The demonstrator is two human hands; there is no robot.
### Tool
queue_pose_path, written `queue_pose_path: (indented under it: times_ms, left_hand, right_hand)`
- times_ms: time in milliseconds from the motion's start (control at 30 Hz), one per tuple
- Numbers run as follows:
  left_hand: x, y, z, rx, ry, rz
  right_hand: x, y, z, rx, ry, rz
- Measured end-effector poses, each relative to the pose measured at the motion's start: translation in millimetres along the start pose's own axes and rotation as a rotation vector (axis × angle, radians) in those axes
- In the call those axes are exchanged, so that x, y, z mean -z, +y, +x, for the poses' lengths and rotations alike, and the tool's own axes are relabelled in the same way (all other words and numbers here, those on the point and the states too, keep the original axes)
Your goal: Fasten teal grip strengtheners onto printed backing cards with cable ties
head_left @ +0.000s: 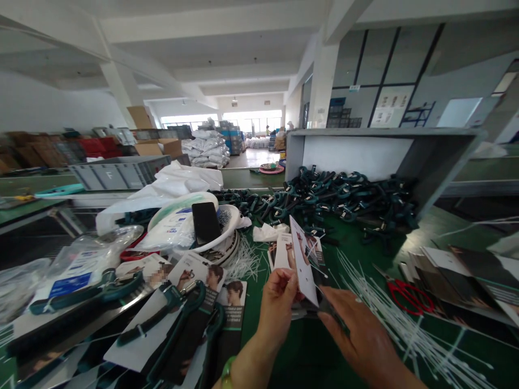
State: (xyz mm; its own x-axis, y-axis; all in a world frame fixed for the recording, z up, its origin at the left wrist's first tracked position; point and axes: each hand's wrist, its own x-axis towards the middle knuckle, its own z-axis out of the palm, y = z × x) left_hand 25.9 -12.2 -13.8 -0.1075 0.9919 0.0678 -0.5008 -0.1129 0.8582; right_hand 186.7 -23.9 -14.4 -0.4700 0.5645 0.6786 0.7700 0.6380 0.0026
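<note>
A printed card point(303, 267) with small holes stands tilted above the green table, with white cable ties poking through it. My left hand point(279, 297) is closed on the card's left edge, thumb and fingertips pinched together. On the other side, my right hand point(357, 324) lies against the card's lower right part, fingers stretched and close together; its fingertips are partly behind the card. Beneath and behind it rests a stack of similar cards point(284, 249). Loose white cable ties point(385, 308) spread out to the right of my right hand.
Red-handled scissors point(410, 297) and more cards point(458, 278) lie right. Dark green tools point(344, 194) spill from a grey bin point(441, 173). Carded tools point(174, 319) pile up left, near a black phone point(206, 222) on a white-rimmed basket point(233, 227).
</note>
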Motion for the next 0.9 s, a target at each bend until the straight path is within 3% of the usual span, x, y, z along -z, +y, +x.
queue_pose_path:
  times_ms: [133, 267, 333, 667, 767, 900]
  left_hand:
    - [-12.2, 4.2, -4.2, -0.109, -0.075, 0.084]
    - [-17.3, 10.5, -1.4, -0.296, -0.116, 0.165]
    - [-20.1, 12.7, 2.2, -0.325, -0.126, 0.182]
    - [-40.2, 6.8, 8.6, 0.158, -0.299, -0.003]
    - [-40.7, 11.6, 7.9, 0.204, -0.391, 0.047]
    - [-38.6, 17.2, 10.1, 0.232, -0.44, 0.146]
  right_hand:
    - [0.3, -9.9, 7.3, -0.065, 0.073, -0.018]
    - [1.5, -2.5, 11.4, -0.041, 0.148, 0.007]
    - [2.7, 2.6, 9.9, -0.057, 0.177, 0.038]
    - [11.7, 9.4, 9.1, -0.47, 0.036, 0.365]
    - [13.1, 10.9, 11.5, -0.543, 0.023, 0.389]
    - [12.2, 11.7, 13.7, -0.493, 0.027, 0.39]
